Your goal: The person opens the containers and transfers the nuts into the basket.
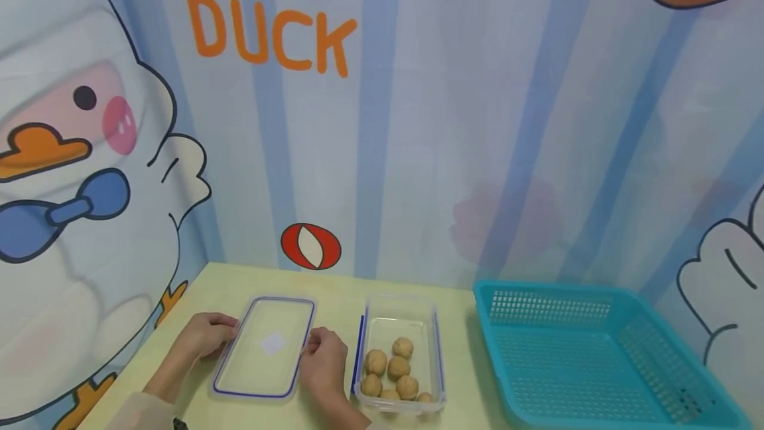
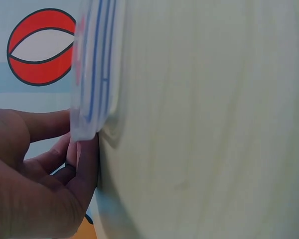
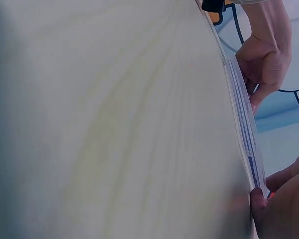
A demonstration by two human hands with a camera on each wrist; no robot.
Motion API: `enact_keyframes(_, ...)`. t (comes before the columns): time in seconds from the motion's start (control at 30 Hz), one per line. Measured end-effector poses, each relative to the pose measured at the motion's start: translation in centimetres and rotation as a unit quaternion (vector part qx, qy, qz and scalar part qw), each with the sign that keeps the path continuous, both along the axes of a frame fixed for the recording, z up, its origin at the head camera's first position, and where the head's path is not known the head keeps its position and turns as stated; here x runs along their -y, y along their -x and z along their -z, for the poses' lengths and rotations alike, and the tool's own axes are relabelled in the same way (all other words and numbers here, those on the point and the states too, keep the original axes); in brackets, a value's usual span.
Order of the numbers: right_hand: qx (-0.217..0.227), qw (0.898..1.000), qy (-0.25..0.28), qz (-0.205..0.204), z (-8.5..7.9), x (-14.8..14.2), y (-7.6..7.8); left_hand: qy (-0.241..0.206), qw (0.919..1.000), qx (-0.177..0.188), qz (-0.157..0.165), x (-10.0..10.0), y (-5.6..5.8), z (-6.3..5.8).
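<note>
A clear rectangular plastic lid (image 1: 271, 363) with a blue seal line round its edge and a white square label lies over the pale yellow table. My left hand (image 1: 207, 335) pinches its left edge; in the left wrist view, fingers (image 2: 47, 124) meet the lid's corner (image 2: 92, 99) from one side, with others tucked beneath. On the opposite edge my right hand (image 1: 325, 358) grips the lid, its thumb and fingers on either side of the rim in the right wrist view. Right of that hand stands an uncovered clear plastic box (image 1: 438, 350) with several walnuts (image 1: 398, 367) in its near half.
A large turquoise plastic basket (image 1: 492, 344) with perforated walls stands on the right side of the table (image 1: 462, 324). Behind the table hangs a blue-and-white curtain (image 1: 418, 151) printed with ducks. A blue strip (image 1: 358, 354) runs along the box's left side.
</note>
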State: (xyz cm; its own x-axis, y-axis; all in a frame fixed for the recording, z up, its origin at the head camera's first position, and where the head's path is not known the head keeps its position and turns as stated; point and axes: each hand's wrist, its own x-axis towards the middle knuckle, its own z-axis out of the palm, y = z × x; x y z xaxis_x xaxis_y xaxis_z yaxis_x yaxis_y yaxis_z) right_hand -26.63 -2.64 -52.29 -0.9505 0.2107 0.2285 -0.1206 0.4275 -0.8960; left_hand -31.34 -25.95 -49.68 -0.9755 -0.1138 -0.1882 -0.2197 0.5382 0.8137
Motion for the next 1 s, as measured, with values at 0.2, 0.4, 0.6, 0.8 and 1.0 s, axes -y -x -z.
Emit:
enact_keyframes(0.2, -0.014, 1.000, -0.004, 0.002, 0.0, 0.3, 0.1, 0.011, 0.9998, -0.011, 0.011, 0.4, 0.1, 0.0)
enact_keyframes(0.4, -0.011, 1.000, -0.012, -0.004, 0.1, 0.2, 0.1, 0.010, 0.9999, -0.006, 0.011, 0.3, 0.1, 0.0)
enact_keyframes(0.6, -0.004, 1.000, -0.018, -0.019, -0.1, 0.1, -0.2, 0.014, 0.9998, 0.002, 0.015, 0.2, -0.1, 0.1)
enact_keyframes(0.8, 0.037, 0.996, -0.023, -0.075, -1.6, -0.5, -0.7, 0.024, 0.9992, -0.002, 0.030, -0.1, -0.2, -0.5)
enact_keyframes(1.0, 0.100, 0.978, -0.085, -0.161, -4.3, -1.8, -2.1, 0.050, 0.9980, -0.018, 0.035, -0.4, -0.7, -0.9)
